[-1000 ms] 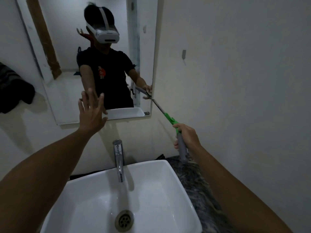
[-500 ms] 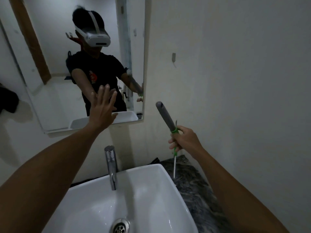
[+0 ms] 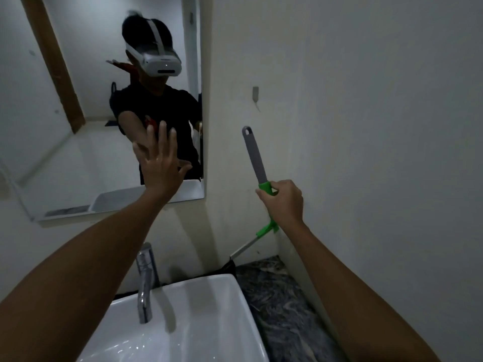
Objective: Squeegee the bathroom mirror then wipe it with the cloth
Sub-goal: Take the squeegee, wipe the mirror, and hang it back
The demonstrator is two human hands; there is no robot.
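Note:
The mirror hangs on the wall above the sink, showing a person's reflection. My left hand is raised with fingers spread against the mirror's lower right area, holding nothing. My right hand grips the squeegee at its green middle. The grey handle end points up, right of the mirror. A silver rod runs down-left from my hand to the squeegee's dark head near the counter's back corner. No cloth shows.
A white basin with a chrome tap stands below the mirror. A dark marbled counter lies to its right, against the white wall. A small hook is on that wall.
My right hand flipped the squeegee: its head left the mirror's right edge and swung down toward the counter, the grey handle now pointing up. My left hand stayed open by the mirror.

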